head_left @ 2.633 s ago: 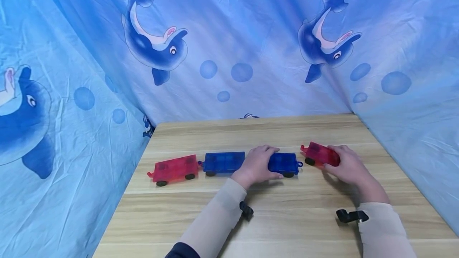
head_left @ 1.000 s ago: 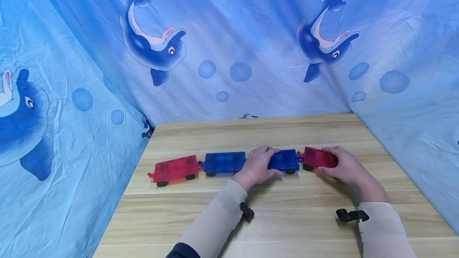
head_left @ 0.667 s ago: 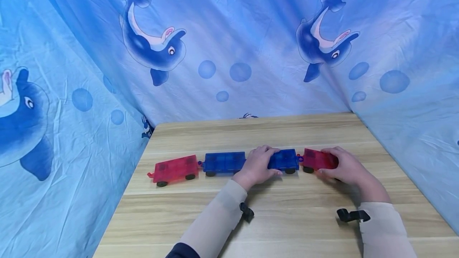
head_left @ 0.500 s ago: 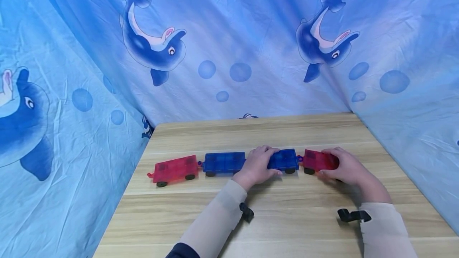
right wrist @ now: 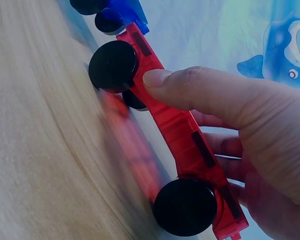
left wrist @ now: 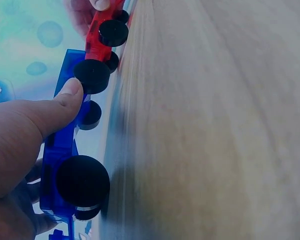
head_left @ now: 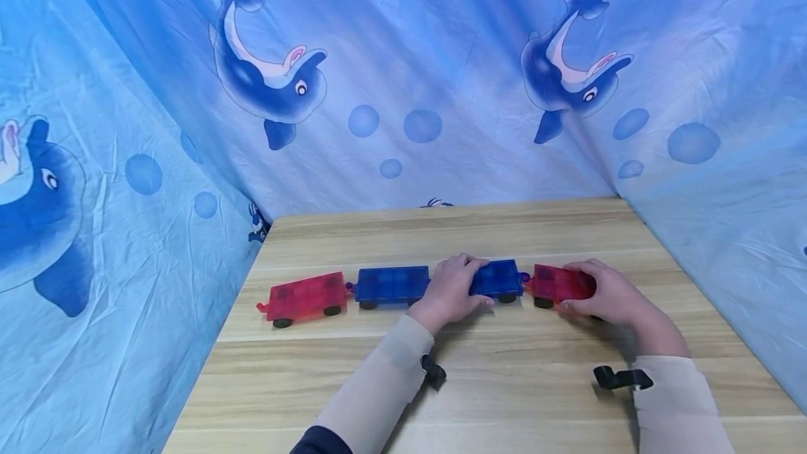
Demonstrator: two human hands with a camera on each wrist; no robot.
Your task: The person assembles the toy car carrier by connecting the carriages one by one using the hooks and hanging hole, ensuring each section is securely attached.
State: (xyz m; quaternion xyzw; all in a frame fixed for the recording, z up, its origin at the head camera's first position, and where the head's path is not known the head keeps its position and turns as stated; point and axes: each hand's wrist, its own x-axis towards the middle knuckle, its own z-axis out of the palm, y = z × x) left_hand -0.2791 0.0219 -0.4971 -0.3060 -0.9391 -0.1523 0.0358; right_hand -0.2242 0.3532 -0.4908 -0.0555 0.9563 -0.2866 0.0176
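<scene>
My left hand (head_left: 449, 293) grips a blue toy train car (head_left: 501, 277) by its sides and covers its left part; the thumb lies by a black wheel in the left wrist view. At the right, a red toy train car (head_left: 557, 282) is held between thumb and fingers of my right hand (head_left: 608, 293), which hides its right end. The red car's hook meets the blue car's loop, though the joint is too small to read. Leftward stand another blue car (head_left: 392, 284) and another red car (head_left: 305, 296), their ends meeting at a coupling.
All the cars form a row across a wood-grain table (head_left: 466, 398). Blue dolphin-print cloth (head_left: 403, 76) hangs behind the table and along both sides. A black wrist mount (head_left: 621, 378) sits on the right sleeve, another on the left.
Since the oldest frame, my right hand has brought its red car left and levelled it, closing the gap to the blue car. The left hand and its blue car have barely shifted.
</scene>
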